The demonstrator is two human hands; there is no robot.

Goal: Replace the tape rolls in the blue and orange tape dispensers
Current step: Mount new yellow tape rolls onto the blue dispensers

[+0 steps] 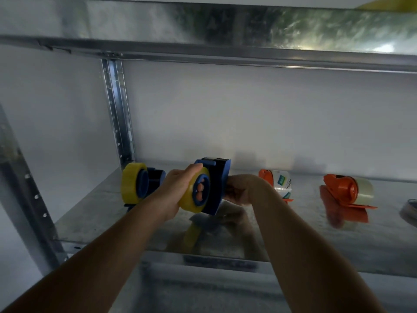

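Yellow tape roll [195,192], light and slick-sided, sits on the blue dispenser [217,184] above the shelf [293,233]. Left hand [178,188] wraps its rim; right hand [244,188] clamps the rigid body, probably the surest hold.

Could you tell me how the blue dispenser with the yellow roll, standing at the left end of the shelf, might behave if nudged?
The blue dispenser stands on the smooth metal shelf, so it would probably slide easily. Its yellow roll looks wide and round, so it may tip or roll.
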